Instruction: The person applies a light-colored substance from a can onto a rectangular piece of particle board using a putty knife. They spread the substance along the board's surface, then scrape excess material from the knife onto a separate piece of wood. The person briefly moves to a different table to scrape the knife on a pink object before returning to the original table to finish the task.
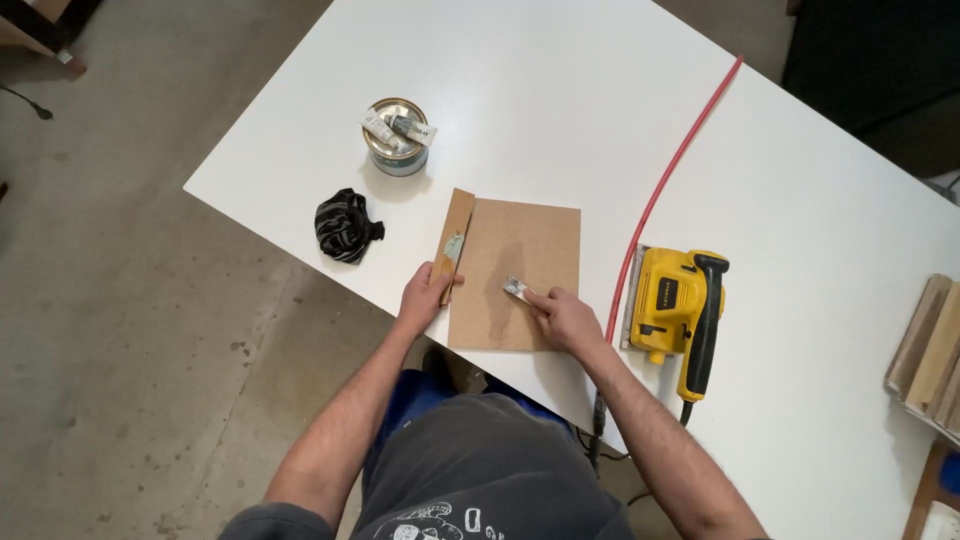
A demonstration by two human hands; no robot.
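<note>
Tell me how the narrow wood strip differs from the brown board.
The strip is slim and carries a pale smear; the board is a broad rectangle. The left hand grips the strip; the right hand presses a small scraper on the board. Both are brown and lie flat on the white table.

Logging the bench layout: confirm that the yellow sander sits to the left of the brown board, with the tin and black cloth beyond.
Not quite. In the head view the yellow sander sits to the right of the brown board, past the red cord. The tin and black cloth lie as stated.

Bare forearms, short grey sleeves, grey shirt with white print, blue trousers.
</note>
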